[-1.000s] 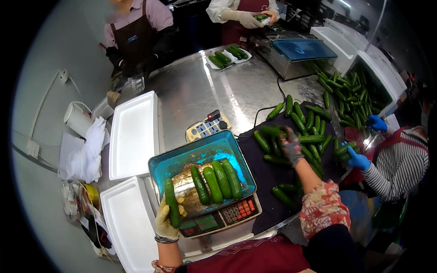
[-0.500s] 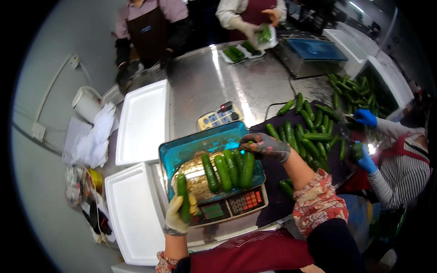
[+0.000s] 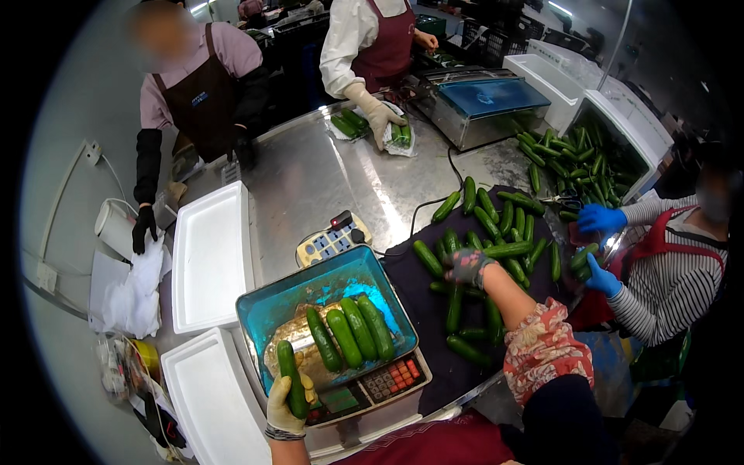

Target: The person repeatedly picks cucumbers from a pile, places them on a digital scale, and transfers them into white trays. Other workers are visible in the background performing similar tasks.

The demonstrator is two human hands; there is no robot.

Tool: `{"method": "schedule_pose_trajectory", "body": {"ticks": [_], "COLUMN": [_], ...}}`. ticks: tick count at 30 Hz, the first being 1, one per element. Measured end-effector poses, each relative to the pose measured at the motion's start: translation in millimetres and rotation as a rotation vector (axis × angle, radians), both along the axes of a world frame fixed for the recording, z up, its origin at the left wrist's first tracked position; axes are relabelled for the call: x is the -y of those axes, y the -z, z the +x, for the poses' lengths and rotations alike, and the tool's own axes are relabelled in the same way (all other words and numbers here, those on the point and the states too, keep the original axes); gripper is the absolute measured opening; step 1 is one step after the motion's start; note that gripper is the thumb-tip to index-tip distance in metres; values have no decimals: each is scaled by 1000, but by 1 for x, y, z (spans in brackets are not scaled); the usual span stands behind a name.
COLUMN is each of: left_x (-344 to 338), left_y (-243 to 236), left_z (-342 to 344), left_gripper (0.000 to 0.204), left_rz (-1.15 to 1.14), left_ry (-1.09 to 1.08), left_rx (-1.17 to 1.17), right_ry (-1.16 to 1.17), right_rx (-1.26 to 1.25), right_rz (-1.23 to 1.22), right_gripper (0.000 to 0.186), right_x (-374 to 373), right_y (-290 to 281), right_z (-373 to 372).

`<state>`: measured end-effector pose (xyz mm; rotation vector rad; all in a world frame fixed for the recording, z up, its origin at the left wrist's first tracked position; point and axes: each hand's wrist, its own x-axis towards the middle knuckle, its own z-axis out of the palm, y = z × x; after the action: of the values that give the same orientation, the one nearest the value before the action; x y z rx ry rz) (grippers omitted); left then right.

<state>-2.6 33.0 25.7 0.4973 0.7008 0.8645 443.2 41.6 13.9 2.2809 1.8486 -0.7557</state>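
My left hand (image 3: 287, 404), in a pale yellow glove, grips a cucumber (image 3: 291, 364) upright in the picture at the near-left corner of a blue tray (image 3: 249, 302). Several cucumbers (image 3: 346, 337) lie side by side inside that tray, which sits on a scale (image 3: 395, 381) with red keys. My right hand (image 3: 466, 267), in a dark patterned glove, is among loose cucumbers (image 3: 492, 225) on a dark cloth (image 3: 411, 302). Its fingers are curled down onto the pile; what they hold is unclear.
White foam trays (image 3: 211, 256) line the left, beside white cloths (image 3: 139, 279). A power strip (image 3: 325, 244) lies behind the scale. Two workers (image 3: 198, 93) (image 3: 368, 46) stand across the steel table (image 3: 287, 186), near a sealing machine (image 3: 480, 101). A blue-gloved worker (image 3: 674, 271) handles cucumbers at right.
My right hand has moved from over the tray back to the pile on the right. Across the table, a package has been lowered, and a dark-gloved hand has reached to the white cloths.
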Motion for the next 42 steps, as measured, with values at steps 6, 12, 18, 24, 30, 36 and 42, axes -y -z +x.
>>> {"method": "schedule_pose_trajectory", "body": {"ticks": [6,12,18,24,30,36,42], "left_x": [1,3,7,6,14,23,30], "left_y": [-7,-17,-7,-14,-13,-7,-1], "left_z": [5,2,-1,7,-11,-21,-19], "left_gripper": [33,38,42,36,40,39,46], "left_rz": [-13,-30,-17,18,16,-1,1], "left_ry": [-7,-44,-37,61,50,64,134], "left_rx": [-112,-132,-160,-123,-87,-28,5], "right_ry": [236,578,69,45,-195,-355,-248], "right_rx": [181,-348,-313,-292,-815,-320,-354], "right_rz": [266,389,962,864,440,387,513], "right_gripper": [40,41,25,18,29,40,43], "right_x": [-91,-100,-21,23,46,49,60], "right_y": [50,111,11,-39,-61,-56,-58], "right_z": [63,111,-2,-80,-140,-198,-200]}}
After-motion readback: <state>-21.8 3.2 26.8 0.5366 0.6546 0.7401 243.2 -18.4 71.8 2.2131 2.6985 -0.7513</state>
